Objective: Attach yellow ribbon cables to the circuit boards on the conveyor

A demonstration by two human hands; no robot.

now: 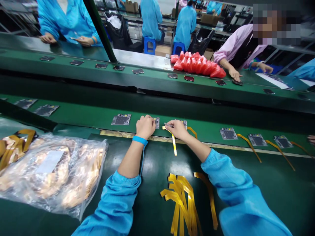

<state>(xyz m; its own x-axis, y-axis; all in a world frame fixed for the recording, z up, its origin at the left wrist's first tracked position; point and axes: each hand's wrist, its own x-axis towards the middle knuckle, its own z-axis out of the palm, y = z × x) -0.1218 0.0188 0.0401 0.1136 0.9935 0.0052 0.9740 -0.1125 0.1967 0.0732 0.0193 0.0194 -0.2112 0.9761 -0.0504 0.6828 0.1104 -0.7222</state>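
My left hand (145, 127), with a blue wrist strap, is closed over the left side of a circuit board (157, 123) on the green belt and hides much of it. Just to the right, my right hand (180, 130) pinches a yellow ribbon cable (174, 145), whose tail hangs down over the belt's near edge. A small grey piece (168, 125) shows at those fingertips; I cannot make out what it is. Behind my right hand lies another board (184, 123) with an orange ribbon cable (192, 131) beside it. Nearer me is a pile of yellow ribbon cables (183, 200).
A clear plastic bag (55, 170) of ribbon cables lies at left. More boards (121, 120) rest along the belt, and those at right (228, 133) have cables attached. Across the upper belt, red bundles (197, 64) sit beside a co-worker's hand (235, 73).
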